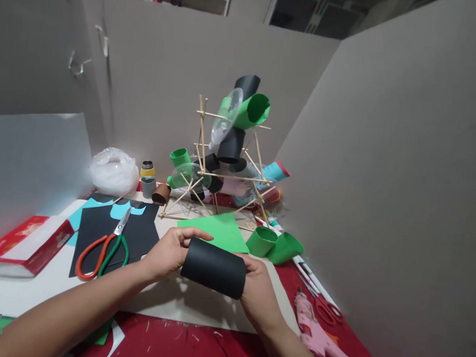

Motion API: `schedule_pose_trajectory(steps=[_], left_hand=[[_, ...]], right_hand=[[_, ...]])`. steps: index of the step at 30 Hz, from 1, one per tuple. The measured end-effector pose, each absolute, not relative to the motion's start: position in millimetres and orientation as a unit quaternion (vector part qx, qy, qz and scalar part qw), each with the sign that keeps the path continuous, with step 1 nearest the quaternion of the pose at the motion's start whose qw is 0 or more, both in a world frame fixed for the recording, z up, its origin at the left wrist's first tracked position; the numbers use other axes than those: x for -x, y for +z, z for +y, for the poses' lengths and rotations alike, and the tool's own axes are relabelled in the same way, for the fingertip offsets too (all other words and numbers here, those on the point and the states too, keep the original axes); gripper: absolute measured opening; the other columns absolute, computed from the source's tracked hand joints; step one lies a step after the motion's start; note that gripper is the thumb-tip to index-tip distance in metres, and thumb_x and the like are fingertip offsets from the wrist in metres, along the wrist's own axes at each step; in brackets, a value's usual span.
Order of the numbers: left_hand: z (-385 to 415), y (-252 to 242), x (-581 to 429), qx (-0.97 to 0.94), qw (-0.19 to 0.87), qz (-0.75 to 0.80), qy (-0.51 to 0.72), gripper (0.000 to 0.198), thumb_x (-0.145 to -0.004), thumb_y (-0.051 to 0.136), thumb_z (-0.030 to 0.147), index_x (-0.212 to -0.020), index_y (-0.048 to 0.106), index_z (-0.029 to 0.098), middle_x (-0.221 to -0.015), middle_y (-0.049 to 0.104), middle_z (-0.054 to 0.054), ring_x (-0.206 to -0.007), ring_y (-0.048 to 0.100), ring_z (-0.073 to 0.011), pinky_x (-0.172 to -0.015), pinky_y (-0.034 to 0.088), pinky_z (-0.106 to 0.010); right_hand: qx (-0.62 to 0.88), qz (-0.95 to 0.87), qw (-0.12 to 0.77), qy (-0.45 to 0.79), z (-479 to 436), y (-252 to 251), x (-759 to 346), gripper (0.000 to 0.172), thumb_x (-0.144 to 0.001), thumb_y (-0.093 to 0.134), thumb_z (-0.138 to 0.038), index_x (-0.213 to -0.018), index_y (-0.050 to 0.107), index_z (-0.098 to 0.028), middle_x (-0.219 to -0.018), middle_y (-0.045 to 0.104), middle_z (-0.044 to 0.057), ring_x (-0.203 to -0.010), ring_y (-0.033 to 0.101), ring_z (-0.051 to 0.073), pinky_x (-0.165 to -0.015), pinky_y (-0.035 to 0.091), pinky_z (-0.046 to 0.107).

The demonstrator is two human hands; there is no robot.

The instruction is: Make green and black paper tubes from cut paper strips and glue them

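Note:
A black paper tube (pixel 213 268) is held between both hands, tilted down to the right above the table. My left hand (pixel 172 253) grips its left end, forefinger stretched along the far top edge. At the right end, my right hand (pixel 257 282) holds it with some fingers hidden inside or behind. Just past the tube lies a green paper sheet (pixel 212 226). Two green paper tubes, one upright (pixel 262 240) and one tipped over (pixel 286 248), are near my right hand. Scissors with orange and green handles (pixel 120 224) rest on black paper (pixel 87 225) by my left forearm.
Behind stands a wooden stick frame (pixel 201 133) carrying green and black tubes and clear plastic discs. A pink glue gun (pixel 311 321) and red-handled scissors (pixel 326 308) lie at right. At left are a red tissue pack (pixel 37 232) and a white plastic bag (pixel 115 170).

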State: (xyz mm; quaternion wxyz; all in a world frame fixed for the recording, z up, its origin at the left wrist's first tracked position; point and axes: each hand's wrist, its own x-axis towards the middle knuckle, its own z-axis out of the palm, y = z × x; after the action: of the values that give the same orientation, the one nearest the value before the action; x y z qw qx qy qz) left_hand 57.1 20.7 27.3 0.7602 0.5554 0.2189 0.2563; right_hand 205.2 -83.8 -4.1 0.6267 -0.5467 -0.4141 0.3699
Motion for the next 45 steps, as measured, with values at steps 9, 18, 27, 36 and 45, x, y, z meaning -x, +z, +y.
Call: schedule_pose_trajectory(steps=[9,18,27,36,45], left_hand=[[36,12,-56,-0.605,0.714,0.252,0.244,0.045,-0.065,0.081,0.033,-0.105,0.07,0.015,-0.073,0.07,-0.006,-0.059,0.058,-0.0133,-0.056,0.041,-0.021],[44,-5,-56,-0.631,0.687,0.282,0.227,0.049,-0.069,0.076,0.04,-0.111,0.067,0.015,-0.066,0.066,-0.003,-0.054,0.054,-0.0123,-0.05,0.036,-0.021],[35,7,-58,-0.67,0.649,0.272,0.236,0.051,-0.062,0.081,0.037,-0.106,0.068,0.016,-0.067,0.063,-0.001,-0.053,0.049,-0.0101,-0.05,0.035,-0.019],[32,12,-57,-0.712,0.606,0.286,0.207,0.047,-0.071,0.076,0.035,-0.113,0.063,0.017,-0.056,0.053,0.004,-0.048,0.039,-0.007,-0.048,0.028,-0.018],[27,18,-68,-0.584,0.698,0.27,0.315,0.037,-0.077,0.073,0.034,-0.109,0.063,0.017,-0.078,0.068,-0.003,-0.059,0.06,-0.0124,-0.06,0.047,-0.024]], right_hand=[[0.585,-0.519,0.567,0.257,-90,-1,-210,0.028,-0.079,0.057,-0.029,-0.055,0.058,-0.016,-0.053,0.043,-0.003,-0.054,0.039,0.011,-0.051,0.032,0.023],[0.568,-0.537,0.571,0.253,-91,-4,-213,0.034,-0.085,0.047,-0.024,-0.052,0.038,-0.019,-0.054,0.03,-0.006,-0.052,0.029,0.009,-0.048,0.024,0.023],[0.532,-0.504,0.603,0.316,-85,-4,-215,0.031,-0.082,0.048,-0.025,-0.052,0.046,-0.018,-0.055,0.033,-0.005,-0.054,0.032,0.01,-0.049,0.026,0.022],[0.477,-0.418,0.642,0.431,-79,-6,-212,0.025,-0.071,0.061,-0.025,-0.048,0.058,-0.015,-0.049,0.045,-0.006,-0.052,0.041,0.01,-0.05,0.034,0.021],[0.418,-0.191,0.688,0.561,-71,-5,-229,0.006,-0.061,0.066,-0.019,-0.062,0.064,-0.014,-0.047,0.059,-0.002,-0.039,0.046,0.007,-0.037,0.033,0.017]])
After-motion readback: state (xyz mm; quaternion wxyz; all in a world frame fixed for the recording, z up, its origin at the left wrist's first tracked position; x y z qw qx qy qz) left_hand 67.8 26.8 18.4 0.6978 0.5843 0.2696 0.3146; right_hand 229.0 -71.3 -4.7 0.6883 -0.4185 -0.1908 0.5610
